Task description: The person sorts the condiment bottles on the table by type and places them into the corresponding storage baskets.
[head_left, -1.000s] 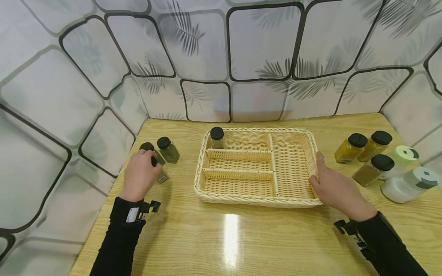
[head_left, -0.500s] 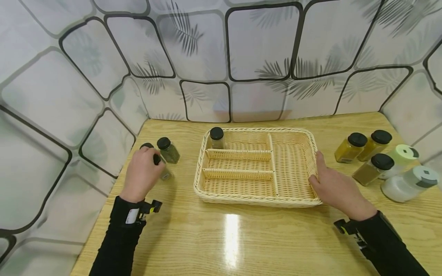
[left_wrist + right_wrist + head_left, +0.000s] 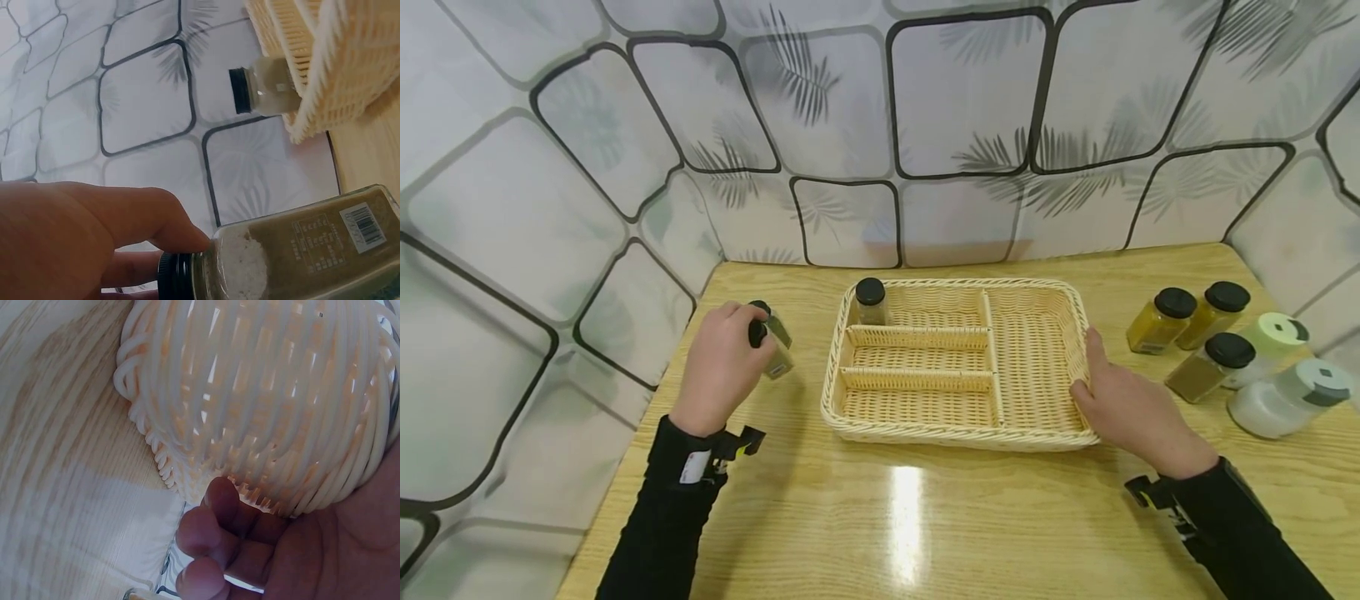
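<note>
In the head view my left hand [image 3: 718,362] pinches the black cap of a glass spice jar [image 3: 780,367], tilted above the left side of the table. The left wrist view shows grey-brown powder and a barcode label on this jar [image 3: 300,250]. Behind it stands a green spice jar [image 3: 780,329], partly covered. My right hand [image 3: 1138,412] grips the right wall of a divided wicker basket [image 3: 958,436], thumb along the inner side; the right wrist view shows its fingers [image 3: 200,531] curled by the wall. Another black-capped jar [image 3: 871,310] stands in the basket's back left compartment.
To the right of the basket stand two yellow spice jars [image 3: 1157,325], [image 3: 1213,317], a brown spice jar [image 3: 1201,375], a green-lidded container [image 3: 1270,337] and a white-filled container [image 3: 1270,408]. A patterned curtain [image 3: 970,212] borders the wooden table [image 3: 820,508].
My left hand has lifted the spice jar and carried it right, toward the basket; it now partly covers the green jar. My right hand and the basket have stayed in place.
</note>
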The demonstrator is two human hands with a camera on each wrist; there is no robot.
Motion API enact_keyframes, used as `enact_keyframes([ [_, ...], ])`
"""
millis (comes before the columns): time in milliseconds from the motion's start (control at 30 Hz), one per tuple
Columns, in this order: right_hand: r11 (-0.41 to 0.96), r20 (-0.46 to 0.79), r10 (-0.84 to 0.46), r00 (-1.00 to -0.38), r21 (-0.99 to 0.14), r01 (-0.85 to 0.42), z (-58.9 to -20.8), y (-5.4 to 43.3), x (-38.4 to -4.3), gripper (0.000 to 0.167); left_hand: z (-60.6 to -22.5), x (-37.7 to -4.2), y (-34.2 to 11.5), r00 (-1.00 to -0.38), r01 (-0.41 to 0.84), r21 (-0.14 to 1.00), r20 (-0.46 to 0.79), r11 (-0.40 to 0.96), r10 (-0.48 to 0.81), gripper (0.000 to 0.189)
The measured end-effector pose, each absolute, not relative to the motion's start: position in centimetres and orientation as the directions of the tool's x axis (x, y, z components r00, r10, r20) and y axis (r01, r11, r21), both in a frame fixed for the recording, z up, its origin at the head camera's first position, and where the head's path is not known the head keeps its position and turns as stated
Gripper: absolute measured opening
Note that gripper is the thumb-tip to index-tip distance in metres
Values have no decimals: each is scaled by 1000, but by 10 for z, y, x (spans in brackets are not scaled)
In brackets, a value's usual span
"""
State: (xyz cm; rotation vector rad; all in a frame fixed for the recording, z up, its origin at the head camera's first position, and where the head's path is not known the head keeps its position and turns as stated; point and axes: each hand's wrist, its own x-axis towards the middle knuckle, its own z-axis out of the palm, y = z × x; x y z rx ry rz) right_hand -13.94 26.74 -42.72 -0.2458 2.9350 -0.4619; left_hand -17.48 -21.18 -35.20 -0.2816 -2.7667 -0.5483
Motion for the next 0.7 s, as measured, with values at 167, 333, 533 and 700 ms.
enact_keyframes([
  [167, 937, -130, -191, -973, -319, -141, -428, 266, -140, 77, -341, -173, -204, -920, 274, 327, 362, 904, 148, 27],
  [333, 939, -137, -187, -973, -316, -136, -428, 267, -140, 77, -326, -174, -192, -902, 313, 320, 394, 894, 174, 28],
  [533, 942, -140, -179, -974, -309, -129, -429, 268, -140, 78, -310, -180, -176, -888, 351, 314, 410, 882, 207, 29],
  [700, 939, -124, -191, -974, -313, -144, -429, 268, -140, 77, -298, -185, -161, -876, 388, 305, 414, 869, 246, 28],
])
